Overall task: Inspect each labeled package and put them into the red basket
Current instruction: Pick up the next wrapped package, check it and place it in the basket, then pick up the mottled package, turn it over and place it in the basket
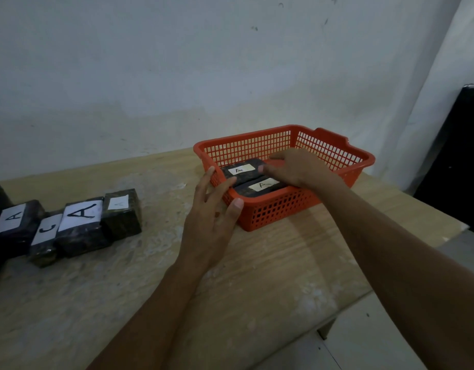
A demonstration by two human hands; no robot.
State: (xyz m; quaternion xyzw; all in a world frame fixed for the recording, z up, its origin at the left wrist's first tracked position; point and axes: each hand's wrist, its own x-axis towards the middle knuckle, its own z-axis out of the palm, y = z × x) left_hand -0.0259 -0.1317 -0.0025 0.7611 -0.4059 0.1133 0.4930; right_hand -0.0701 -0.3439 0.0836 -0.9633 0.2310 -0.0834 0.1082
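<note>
The red basket [273,209] stands on the table at centre right. Two dark wrapped packages lie side by side in it, each with a white label marked A: the far package [241,170] and the near package [259,186]. My right hand [294,166] reaches into the basket, and its thumb and fingers pinch the right end of the far package. My left hand [211,217] rests against the basket's near-left corner with fingers spread. Its thumb lies on the front rim and it holds nothing.
A row of dark labeled packages lies at the table's left: one marked A [13,220], one marked C [45,233], a large A [81,217] and a faintly marked one [121,212]. The wall is behind; the table's right edge [444,233] drops to the floor.
</note>
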